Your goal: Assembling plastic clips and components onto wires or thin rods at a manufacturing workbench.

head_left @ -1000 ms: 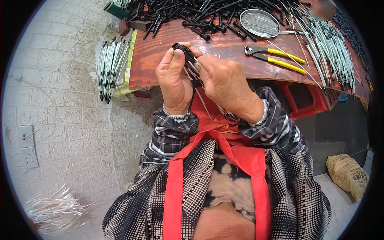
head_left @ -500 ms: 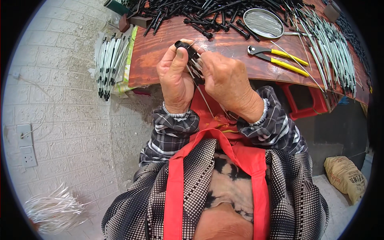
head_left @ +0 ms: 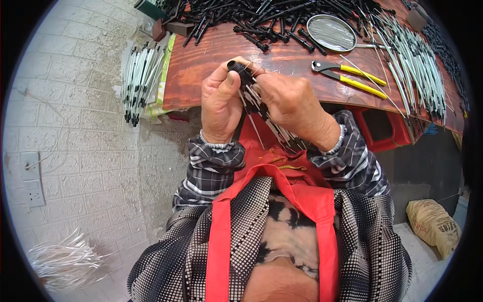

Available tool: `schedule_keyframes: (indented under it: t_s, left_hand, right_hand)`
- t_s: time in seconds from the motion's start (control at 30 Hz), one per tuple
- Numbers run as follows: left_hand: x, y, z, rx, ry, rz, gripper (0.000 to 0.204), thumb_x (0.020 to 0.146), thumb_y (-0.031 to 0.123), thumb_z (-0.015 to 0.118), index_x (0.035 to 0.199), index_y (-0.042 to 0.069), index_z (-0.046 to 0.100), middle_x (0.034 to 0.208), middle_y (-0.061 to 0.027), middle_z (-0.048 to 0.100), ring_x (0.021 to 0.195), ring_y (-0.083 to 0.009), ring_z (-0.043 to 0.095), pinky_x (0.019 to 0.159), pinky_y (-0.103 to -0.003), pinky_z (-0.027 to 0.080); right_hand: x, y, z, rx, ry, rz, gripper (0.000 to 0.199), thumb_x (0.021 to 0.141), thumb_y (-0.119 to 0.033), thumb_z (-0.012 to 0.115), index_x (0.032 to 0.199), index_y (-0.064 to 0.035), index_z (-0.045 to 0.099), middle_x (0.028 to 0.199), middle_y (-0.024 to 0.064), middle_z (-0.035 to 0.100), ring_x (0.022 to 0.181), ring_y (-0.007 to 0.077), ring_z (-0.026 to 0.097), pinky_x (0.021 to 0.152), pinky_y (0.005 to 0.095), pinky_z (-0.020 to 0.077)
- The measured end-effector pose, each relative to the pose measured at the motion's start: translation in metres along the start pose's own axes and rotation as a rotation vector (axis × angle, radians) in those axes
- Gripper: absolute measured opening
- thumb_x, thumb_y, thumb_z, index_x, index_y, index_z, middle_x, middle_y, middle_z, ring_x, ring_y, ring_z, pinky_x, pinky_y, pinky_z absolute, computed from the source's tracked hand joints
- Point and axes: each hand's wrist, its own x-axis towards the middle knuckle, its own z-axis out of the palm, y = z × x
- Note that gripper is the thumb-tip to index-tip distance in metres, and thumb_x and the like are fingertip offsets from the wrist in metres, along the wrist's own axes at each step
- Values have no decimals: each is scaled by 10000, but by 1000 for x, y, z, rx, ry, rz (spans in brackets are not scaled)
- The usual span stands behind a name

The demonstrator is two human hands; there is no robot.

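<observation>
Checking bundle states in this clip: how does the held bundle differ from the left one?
The held bundle is in the left hand, the right hand at it; no hand touches the left bundle. In the picture, the held bundle slants down rightward; the left bundle runs down slightly leftward. Both mix white and black.

Grips black-and-white rod bundle (head_left: 254, 100) in left hand (head_left: 221, 103); contacts bundle with right hand (head_left: 292, 98), near yellow-handled pincers (head_left: 352, 70).
</observation>
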Motion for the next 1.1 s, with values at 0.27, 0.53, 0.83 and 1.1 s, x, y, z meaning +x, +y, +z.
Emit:
schedule_keyframes:
  t_s: [0.27, 0.53, 0.83, 1.1]
  left_hand:
    - [-3, -1, -12, 59, -141, -65, 489, 947, 360, 620, 1159, -74, 548, 1093, -160, 626, 1106, -288, 587, 980, -406, 468]
    - [-3, 7, -12, 153, -257, -95, 491, 955, 376, 613, 1161, -69, 589, 1080, -147, 664, 1034, -219, 632, 941, -334, 488]
    - [-16, -2, -35, 75, -380, -191, 632, 915, 501, 622, 1128, -94, 614, 1070, -144, 669, 1015, -213, 637, 927, -328, 495]
    - [-17, -12, -26, 56, -365, -204, 807, 814, 565, 711, 1230, -112, 573, 1056, -155, 671, 917, -213, 663, 846, -334, 541]
  right_hand:
    - [-7, 7, -3, 510, -16, 420, 169, 786, -148, 753, 837, -17, 658, 682, 85, 599, 597, 173, 602, 515, 319, 455]
    - [4, 1, -24, 286, -11, 376, 273, 711, -141, 836, 936, -27, 731, 733, 0, 553, 647, 94, 498, 582, 240, 423]
    - [-5, 8, -19, 562, -246, 256, 366, 639, -155, 857, 968, -46, 739, 845, 14, 559, 841, 150, 494, 747, 283, 409]
    - [-2, 9, -20, 594, -303, 130, 361, 644, -147, 848, 969, -37, 733, 836, 21, 584, 843, 166, 493, 761, 294, 409]
